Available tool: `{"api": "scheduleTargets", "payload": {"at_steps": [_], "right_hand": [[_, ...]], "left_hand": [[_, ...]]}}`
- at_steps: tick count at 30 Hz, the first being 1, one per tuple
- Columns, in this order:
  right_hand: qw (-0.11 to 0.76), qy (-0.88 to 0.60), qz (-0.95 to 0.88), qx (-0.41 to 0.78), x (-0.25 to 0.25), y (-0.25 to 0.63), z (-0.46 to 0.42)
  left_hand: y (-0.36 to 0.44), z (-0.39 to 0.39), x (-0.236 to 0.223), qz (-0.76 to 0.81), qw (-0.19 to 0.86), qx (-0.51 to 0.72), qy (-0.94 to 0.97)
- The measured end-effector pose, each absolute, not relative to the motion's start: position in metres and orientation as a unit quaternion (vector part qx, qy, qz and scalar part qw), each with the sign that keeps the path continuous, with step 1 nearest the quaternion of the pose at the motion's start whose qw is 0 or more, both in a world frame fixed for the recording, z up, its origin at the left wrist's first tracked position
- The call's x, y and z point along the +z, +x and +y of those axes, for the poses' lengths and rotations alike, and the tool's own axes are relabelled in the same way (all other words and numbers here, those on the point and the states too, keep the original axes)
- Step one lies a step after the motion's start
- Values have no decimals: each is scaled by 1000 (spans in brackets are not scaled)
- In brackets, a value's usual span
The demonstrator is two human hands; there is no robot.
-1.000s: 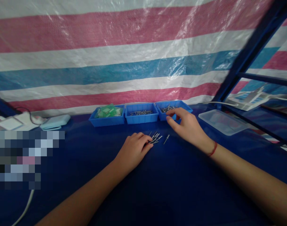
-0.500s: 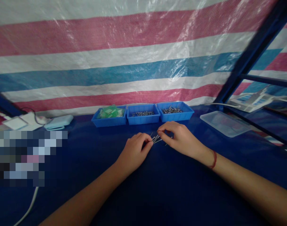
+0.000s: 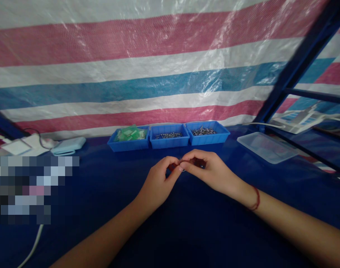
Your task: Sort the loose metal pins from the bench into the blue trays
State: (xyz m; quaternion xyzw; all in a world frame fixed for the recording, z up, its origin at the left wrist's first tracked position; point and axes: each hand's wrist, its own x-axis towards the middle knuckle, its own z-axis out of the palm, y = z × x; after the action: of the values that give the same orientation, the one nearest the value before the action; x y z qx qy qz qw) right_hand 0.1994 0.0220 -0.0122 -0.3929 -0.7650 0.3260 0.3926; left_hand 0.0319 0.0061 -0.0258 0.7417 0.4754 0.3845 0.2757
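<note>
My left hand [image 3: 160, 179] and my right hand [image 3: 211, 169] meet over the blue table, thumbs and forefingers pinched tip to tip. Between the fingertips shows a sliver of shiny metal, which looks like a thin screw [image 3: 183, 170]; most of it is covered by the fingers. Behind my hands stand three blue bins. The left bin [image 3: 127, 146] holds green plastic packets [image 3: 130, 133]. Long thin metal screws [image 3: 169, 136] lie in the middle bin [image 3: 170, 142], and more screws [image 3: 203, 131] in the right bin [image 3: 210, 140].
A clear plastic lid [image 3: 267, 147] lies at the right, near the dark blue frame [image 3: 295, 63]. At the left are a light blue case [image 3: 68, 145], a white adapter [image 3: 17, 147], a white cable [image 3: 35, 243] and a blurred-out patch. Striped sheeting [image 3: 147, 85] hangs behind.
My right hand has moved left and its fingertips now touch those of my left hand. The loose screws seen between my hands on the table are now mostly hidden.
</note>
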Motion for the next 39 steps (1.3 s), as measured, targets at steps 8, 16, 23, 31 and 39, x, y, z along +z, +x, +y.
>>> {"api": "scheduleTargets", "payload": {"at_steps": [8, 16, 23, 31, 39], "right_hand": [[405, -394, -771, 292, -11, 198, 19], [407, -390, -780, 273, -12, 199, 18], [427, -387, -762, 296, -11, 199, 18], [403, -380, -746, 370, -14, 200, 23], [360, -360, -775, 374, -12, 197, 18]], "left_hand": [[33, 5, -27, 471, 284, 382, 743], [33, 4, -26, 461, 280, 382, 750], [34, 3, -24, 479, 258, 427, 723], [34, 1, -21, 480, 203, 473, 710], [33, 0, -21, 473, 207, 478, 711]]}}
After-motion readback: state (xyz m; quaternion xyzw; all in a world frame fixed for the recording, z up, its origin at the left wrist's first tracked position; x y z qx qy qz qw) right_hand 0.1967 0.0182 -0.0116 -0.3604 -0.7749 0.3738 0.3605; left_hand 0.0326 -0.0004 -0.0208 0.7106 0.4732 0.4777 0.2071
